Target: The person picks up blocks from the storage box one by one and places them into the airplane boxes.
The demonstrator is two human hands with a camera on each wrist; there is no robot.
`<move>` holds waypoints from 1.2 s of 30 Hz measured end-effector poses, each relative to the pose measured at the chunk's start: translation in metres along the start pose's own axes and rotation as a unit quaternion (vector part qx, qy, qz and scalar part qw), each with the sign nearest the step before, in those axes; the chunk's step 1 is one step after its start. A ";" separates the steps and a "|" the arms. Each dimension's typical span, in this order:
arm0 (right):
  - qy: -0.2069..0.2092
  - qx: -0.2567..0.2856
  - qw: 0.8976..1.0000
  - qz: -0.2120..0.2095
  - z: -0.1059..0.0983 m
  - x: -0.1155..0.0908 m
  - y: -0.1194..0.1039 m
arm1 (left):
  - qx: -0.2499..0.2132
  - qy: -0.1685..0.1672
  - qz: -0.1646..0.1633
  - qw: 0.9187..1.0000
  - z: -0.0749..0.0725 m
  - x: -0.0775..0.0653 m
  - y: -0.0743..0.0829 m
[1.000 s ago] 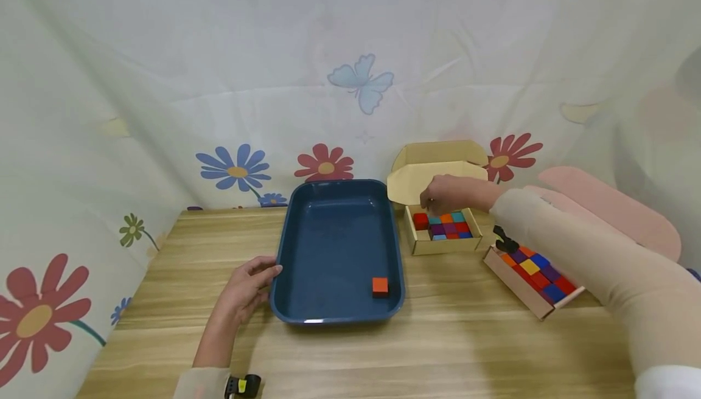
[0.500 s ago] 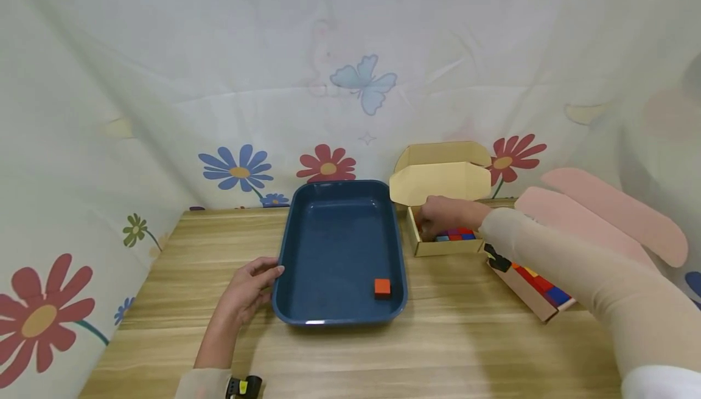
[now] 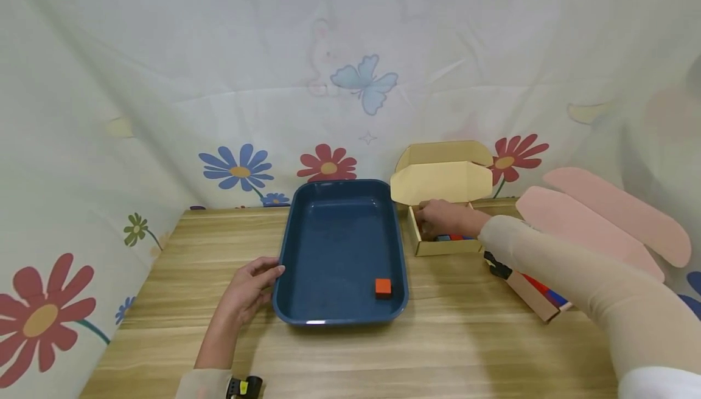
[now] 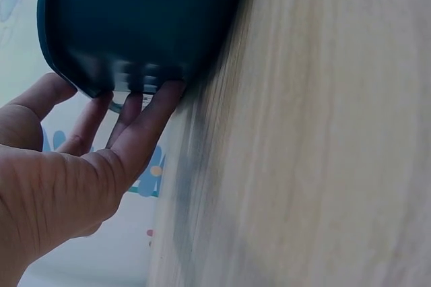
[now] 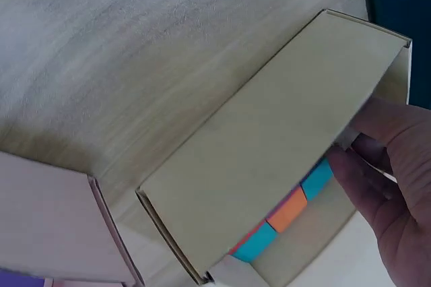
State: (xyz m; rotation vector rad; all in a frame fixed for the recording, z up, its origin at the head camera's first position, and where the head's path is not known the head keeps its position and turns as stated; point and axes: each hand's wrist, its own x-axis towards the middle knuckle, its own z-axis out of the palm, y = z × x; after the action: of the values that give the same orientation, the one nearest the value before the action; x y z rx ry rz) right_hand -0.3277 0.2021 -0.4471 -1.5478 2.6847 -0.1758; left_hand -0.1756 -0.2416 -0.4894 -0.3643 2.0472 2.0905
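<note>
In the head view my left hand (image 3: 252,286) rests at the left side of a dark blue tray (image 3: 336,247). In the left wrist view its thumb touches the rim and its extended fingers touch the tray's outer wall. One orange-red cube (image 3: 383,288) sits in the tray's near right corner. My right hand (image 3: 442,218) reaches into the left part of an open tan cardboard box (image 3: 449,247). Colored cubes (image 5: 287,211) line the box beside it. The right fingertips are hidden inside, so whether they hold a cube does not show.
Right of the tan box stands an open pink box (image 3: 531,295) with red and blue cubes, partly covered by my right sleeve. The tan lid (image 3: 440,181) stands up against the floral cloth (image 3: 263,83). Wooden tabletop (image 3: 438,350) lies in front.
My right hand has lowered from above the tan box into its left part, where a red cube was visible. The left hand, tray and orange-red cube keep their places.
</note>
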 end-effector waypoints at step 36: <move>-0.205 -0.051 0.972 -0.106 -0.075 0.024 -0.089 | 0.002 -0.019 -0.005 1.000 -0.002 0.003 -0.003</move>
State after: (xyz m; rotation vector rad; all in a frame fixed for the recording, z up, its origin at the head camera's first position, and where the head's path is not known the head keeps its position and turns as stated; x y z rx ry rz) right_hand -0.2695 0.1429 -0.3615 -1.6786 2.2408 0.2560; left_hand -0.1771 -0.2436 -0.4927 -0.3311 2.0226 2.0711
